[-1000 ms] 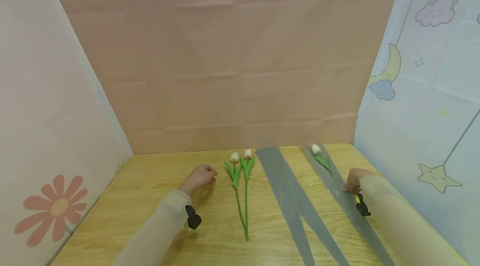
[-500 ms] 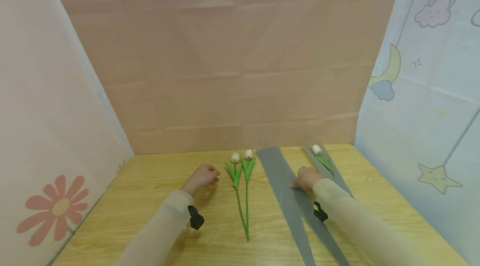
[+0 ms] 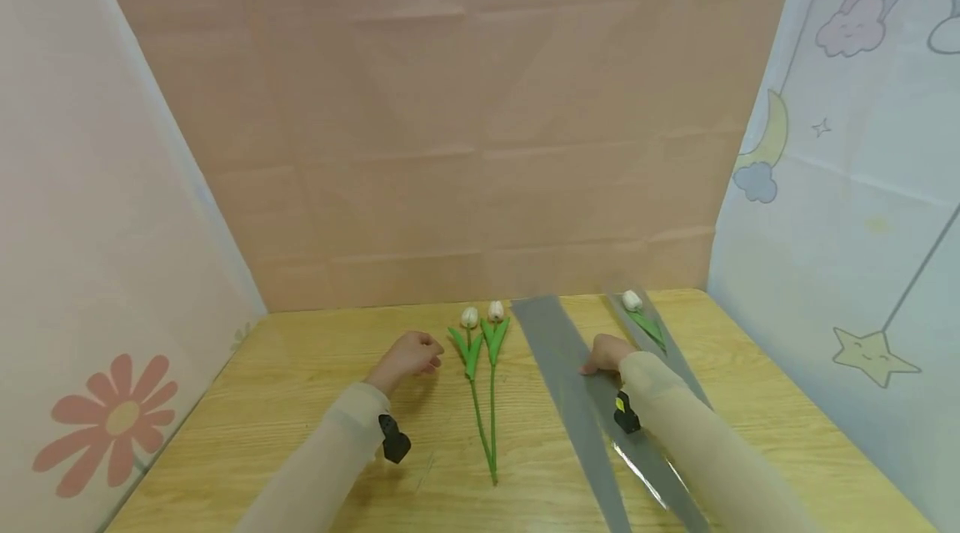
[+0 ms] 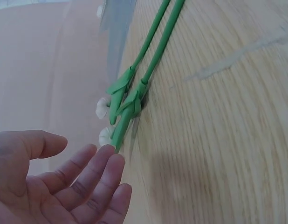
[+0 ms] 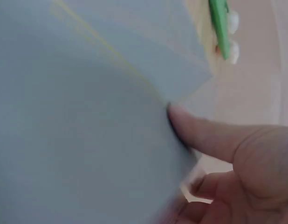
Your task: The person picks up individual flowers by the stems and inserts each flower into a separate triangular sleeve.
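The right grip has moved left, grey film pinched inside.

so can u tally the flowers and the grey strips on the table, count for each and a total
White tulips: 3
Grey strips: 3 that can be told apart; the overlapping ones may hide more
Total: 6 visible
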The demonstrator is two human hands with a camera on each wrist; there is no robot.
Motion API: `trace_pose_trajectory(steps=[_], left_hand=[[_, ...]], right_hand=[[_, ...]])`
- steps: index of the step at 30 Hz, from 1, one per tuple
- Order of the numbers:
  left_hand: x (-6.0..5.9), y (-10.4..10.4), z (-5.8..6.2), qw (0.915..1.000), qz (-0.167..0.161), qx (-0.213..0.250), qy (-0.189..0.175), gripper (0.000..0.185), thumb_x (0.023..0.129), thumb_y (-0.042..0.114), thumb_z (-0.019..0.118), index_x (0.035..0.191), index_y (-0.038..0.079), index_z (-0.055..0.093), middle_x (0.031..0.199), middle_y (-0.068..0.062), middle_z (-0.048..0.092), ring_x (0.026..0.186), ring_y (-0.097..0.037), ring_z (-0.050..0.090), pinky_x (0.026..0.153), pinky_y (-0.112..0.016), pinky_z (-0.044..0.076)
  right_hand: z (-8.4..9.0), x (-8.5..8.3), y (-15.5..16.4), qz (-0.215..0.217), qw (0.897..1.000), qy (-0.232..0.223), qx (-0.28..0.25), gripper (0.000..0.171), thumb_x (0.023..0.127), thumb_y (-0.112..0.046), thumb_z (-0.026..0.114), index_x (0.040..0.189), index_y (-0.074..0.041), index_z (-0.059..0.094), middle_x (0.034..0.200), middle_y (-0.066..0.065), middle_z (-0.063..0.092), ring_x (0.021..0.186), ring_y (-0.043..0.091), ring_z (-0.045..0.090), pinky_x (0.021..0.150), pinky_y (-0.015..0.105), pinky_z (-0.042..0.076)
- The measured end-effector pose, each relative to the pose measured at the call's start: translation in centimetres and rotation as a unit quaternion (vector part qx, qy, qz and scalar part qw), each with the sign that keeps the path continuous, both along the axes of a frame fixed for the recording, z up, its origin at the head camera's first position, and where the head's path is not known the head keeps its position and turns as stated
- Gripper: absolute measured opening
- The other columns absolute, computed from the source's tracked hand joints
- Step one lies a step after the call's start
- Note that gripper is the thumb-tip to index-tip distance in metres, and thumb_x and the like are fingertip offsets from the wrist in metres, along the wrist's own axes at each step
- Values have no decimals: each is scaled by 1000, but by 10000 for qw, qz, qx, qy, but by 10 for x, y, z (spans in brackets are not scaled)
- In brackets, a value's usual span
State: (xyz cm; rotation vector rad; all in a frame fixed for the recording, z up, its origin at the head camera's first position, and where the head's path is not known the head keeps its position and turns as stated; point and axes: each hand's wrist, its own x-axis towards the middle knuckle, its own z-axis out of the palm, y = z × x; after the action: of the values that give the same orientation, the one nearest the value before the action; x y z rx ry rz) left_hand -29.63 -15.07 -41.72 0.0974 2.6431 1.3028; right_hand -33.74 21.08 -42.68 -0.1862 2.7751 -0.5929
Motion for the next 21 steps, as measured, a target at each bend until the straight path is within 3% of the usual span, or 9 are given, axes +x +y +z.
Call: trace_pose_trajectory(steps=[1, 4, 8, 10, 11, 13, 16, 19, 21], left_hand=[[0, 2, 0, 10000, -22, -1, -2, 32, 99, 23, 50, 116, -2, 63, 93, -10, 69, 84, -21, 67, 75, -37, 54], [-1, 9, 1, 9999, -116, 112, 14, 32, 100, 24, 51, 116, -1, 63, 96, -11, 69, 88, -24, 68, 82, -42, 54], [1, 30, 3, 9968, -507, 618, -91, 34, 100, 22, 49, 116, -4, 63, 100, -16, 69, 91, -27, 68, 86, -43, 54], [4, 43, 5, 9880, -888, 1201, -393, 39, 100, 27, 49, 120, -4, 62, 107, -20, 69, 98, -31, 67, 90, -45, 53], [6, 50, 6, 9789, -1140, 1582, -604, 42, 101, 30, 49, 123, -4, 60, 113, -22, 67, 104, -34, 66, 94, -46, 51], [9, 62, 8, 9507, -1567, 2456, -1062, 50, 101, 36, 49, 132, -3, 54, 125, -24, 62, 116, -37, 59, 103, -50, 44], [12, 78, 12, 9003, -1608, 3775, -1455, 49, 101, 39, 49, 131, 1, 52, 127, -17, 62, 121, -35, 57, 107, -52, 39], [12, 88, 16, 8570, -671, 4992, -1084, 33, 100, 33, 53, 125, 10, 52, 116, -3, 66, 111, -23, 63, 98, -43, 49], [10, 91, 19, 8283, 124, 5565, -641, 30, 99, 30, 57, 122, 13, 51, 108, 3, 66, 103, -16, 65, 90, -36, 53]], right_hand=[[1, 0, -1, 34, 9999, 108, -109, 27, 85, -13, 73, 66, -2, 56, 61, 0, 43, 55, 14, 38, 53, 24, 36], [12, -1, -6, 137, 9969, 466, -626, 29, 88, -9, 67, 67, -7, 47, 62, 0, 39, 56, 14, 37, 54, 25, 34], [41, -1, -19, 446, 9839, 914, -1467, 18, 94, -16, 62, 90, -1, 52, 90, 11, 57, 77, 20, 52, 65, 30, 42], [56, 0, -27, 691, 9730, 992, -1965, 22, 96, -22, 61, 99, -2, 54, 103, 14, 61, 85, 22, 57, 68, 32, 46], [63, 1, -31, 861, 9664, 994, -2207, 24, 96, -25, 61, 102, -3, 54, 107, 15, 61, 87, 24, 58, 69, 33, 47], [74, 5, -39, 1230, 9528, 884, -2631, 25, 96, -27, 61, 104, -5, 53, 110, 14, 60, 89, 23, 60, 70, 33, 47], [80, 9, -50, 1908, 9311, 719, -3024, 25, 96, -27, 62, 107, -6, 54, 106, 10, 62, 88, 19, 61, 71, 32, 48], [78, 13, -56, 2350, 9144, 398, -3272, 23, 96, -21, 62, 109, -4, 54, 103, 9, 67, 87, 18, 63, 73, 32, 50], [75, 16, -58, 2414, 9113, 139, -3333, 24, 96, -19, 62, 112, -3, 54, 102, 9, 69, 89, 17, 65, 76, 32, 51]])
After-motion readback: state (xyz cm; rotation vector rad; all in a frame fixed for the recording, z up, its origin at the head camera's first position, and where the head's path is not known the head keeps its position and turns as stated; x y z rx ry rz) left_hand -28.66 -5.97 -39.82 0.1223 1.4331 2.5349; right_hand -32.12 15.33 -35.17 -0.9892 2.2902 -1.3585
